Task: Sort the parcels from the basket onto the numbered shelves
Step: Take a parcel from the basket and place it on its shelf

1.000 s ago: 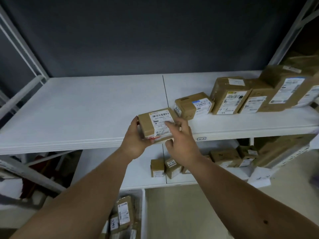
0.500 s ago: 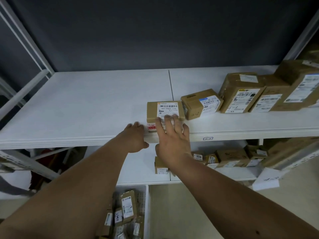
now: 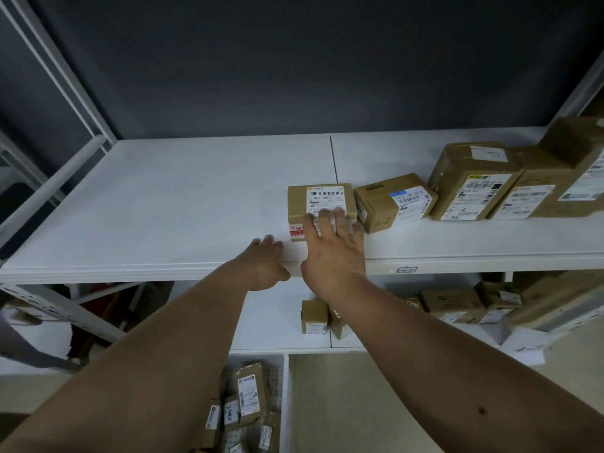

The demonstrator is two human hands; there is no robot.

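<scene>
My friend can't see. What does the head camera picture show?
A right hand presses flat fingers on a small brown parcel on a white shelf tagged 4-2, beside more parcels. The left hand rests at the shelf's edge.

Probably a parcel depot: white metal shelves (image 3: 196,204) hold labelled cardboard parcels (image 3: 392,201).

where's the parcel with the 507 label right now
In the head view the parcel sits centre-right on the upper shelf, just left of the 4-2 box, with the right hand touching its front.

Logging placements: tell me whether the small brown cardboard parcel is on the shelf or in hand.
On the white shelf; the small brown cardboard parcel lies flat, right hand fingers straight.
</scene>
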